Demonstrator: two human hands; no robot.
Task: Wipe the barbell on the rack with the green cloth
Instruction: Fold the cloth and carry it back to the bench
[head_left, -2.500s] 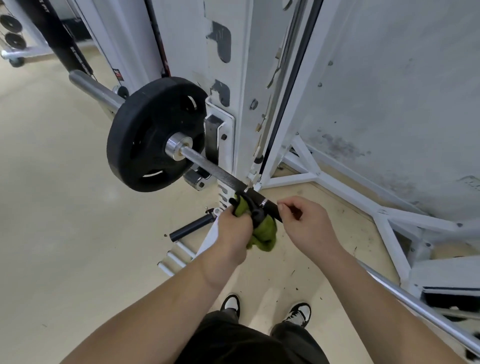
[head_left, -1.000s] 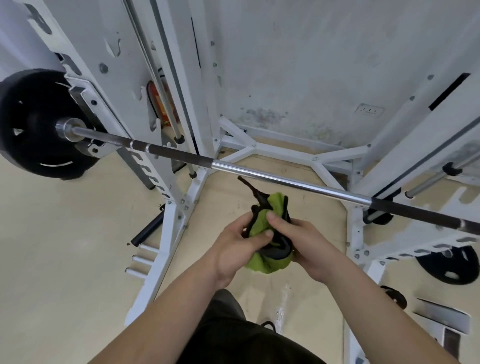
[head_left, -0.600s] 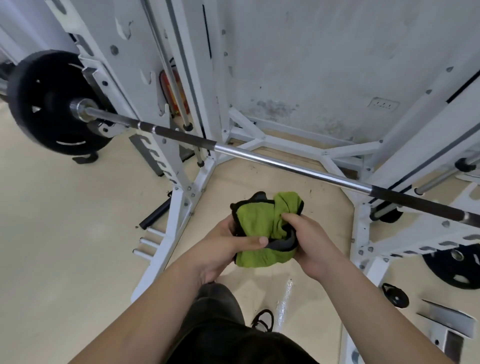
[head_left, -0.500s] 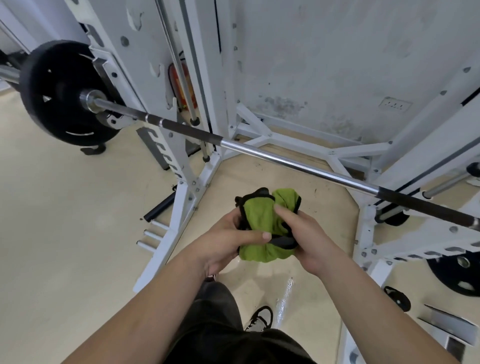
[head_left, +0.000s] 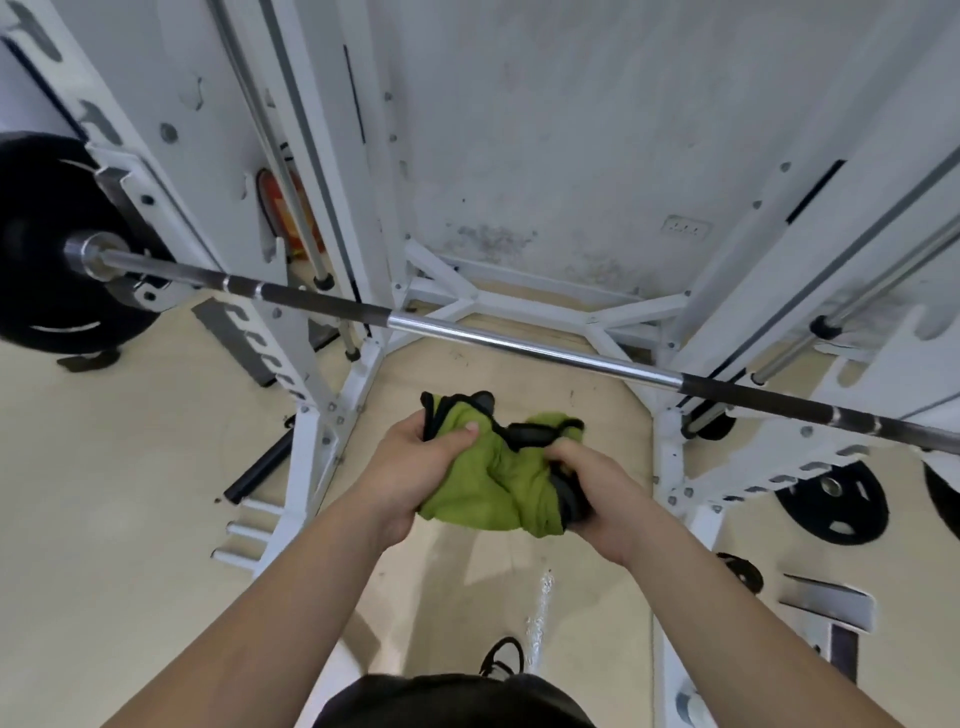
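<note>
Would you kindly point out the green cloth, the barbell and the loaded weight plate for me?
green cloth (head_left: 483, 491): head view, on its crumpled green middle.
barbell (head_left: 519, 349): head view, on the shiny middle of the shaft.
weight plate (head_left: 31, 291): head view, on its black face.

Both forearms are bare from the lower edge of the view up to the wrists, and the left hand and right hand are bare too. A black garment fills the bottom middle, perhaps shorts; the frame edge cuts it off. One shoe shows, black with white trim.
</note>
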